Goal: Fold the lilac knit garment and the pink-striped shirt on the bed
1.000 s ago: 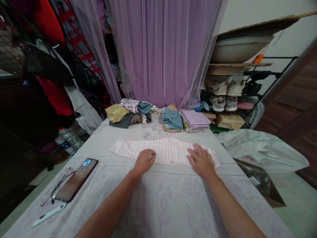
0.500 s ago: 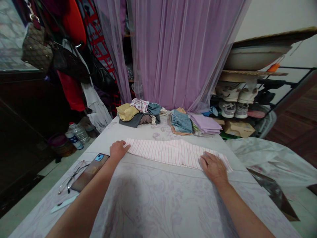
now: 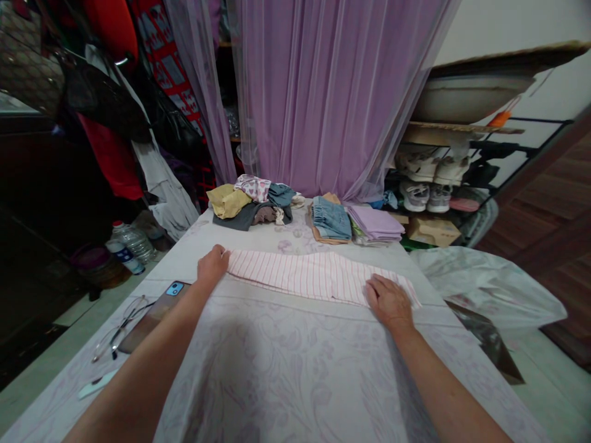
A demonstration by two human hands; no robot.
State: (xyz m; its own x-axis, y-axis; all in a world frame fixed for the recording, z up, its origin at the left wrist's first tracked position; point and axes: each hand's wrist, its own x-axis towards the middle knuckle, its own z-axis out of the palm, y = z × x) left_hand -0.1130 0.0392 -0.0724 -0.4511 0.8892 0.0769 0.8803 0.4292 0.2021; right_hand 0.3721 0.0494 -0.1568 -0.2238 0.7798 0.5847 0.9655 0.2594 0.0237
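Note:
A pair of white trousers (image 3: 295, 274) with thin pink stripes lies folded lengthwise across the bed-like surface. At its narrow left end, my left hand (image 3: 213, 264) pinches the edge of the cloth between thumb and fingers. My right hand (image 3: 389, 298) lies on the wider right part, palm down, its fingers stretched over the fabric. Beyond the trousers, folded blue denim clothing (image 3: 330, 218) is stacked next to a folded lilac cloth (image 3: 376, 223). Farther left is a loose heap with a yellow garment (image 3: 228, 200) and a dark grey one (image 3: 233, 220).
Beside my left forearm lie a phone (image 3: 154, 314), eyeglasses (image 3: 113, 332) and a pale flat object (image 3: 96, 384). A purple curtain (image 3: 305, 98) hangs at the back. Shoes (image 3: 425, 194) stand on a rack at right; bottles (image 3: 133, 243) stand on the floor at left.
The whole view has shifted slightly. The left end of the trousers is raised a little, and its lower layer shows along the near edge. Both hands stay at the same places on the cloth.

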